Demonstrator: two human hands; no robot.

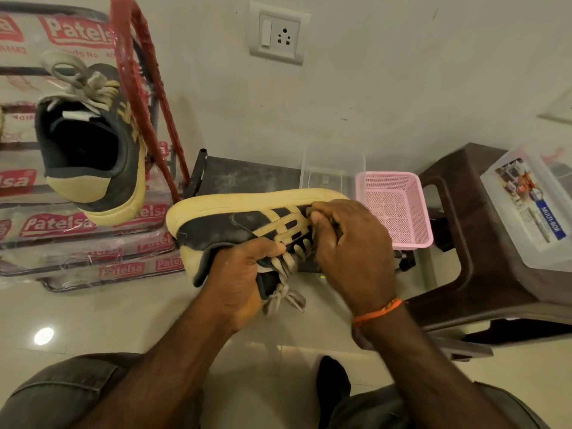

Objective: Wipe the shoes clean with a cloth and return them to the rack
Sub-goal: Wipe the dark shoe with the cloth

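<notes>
A black sneaker with a yellow sole and stripes (235, 224) is held on its side above the floor, sole facing away. My left hand (241, 280) grips its collar from below, thumb on the side panel. My right hand (346, 243) is curled at the lace and stripe area, pinching what looks like a small dark cloth (338, 232) against the shoe; most of the cloth is hidden. The matching sneaker (93, 144) sits tilted on the plastic-wrapped shoe rack (55, 224) at the left, heel toward me.
A red rack frame (139, 88) leans by the wall. A pink basket (393, 209) and a clear tub (334, 168) sit behind the shoe on a dark stand (244, 174). At the right, a brown stool (464, 243) carries a lidded plastic box (532, 205). My knees are at the bottom.
</notes>
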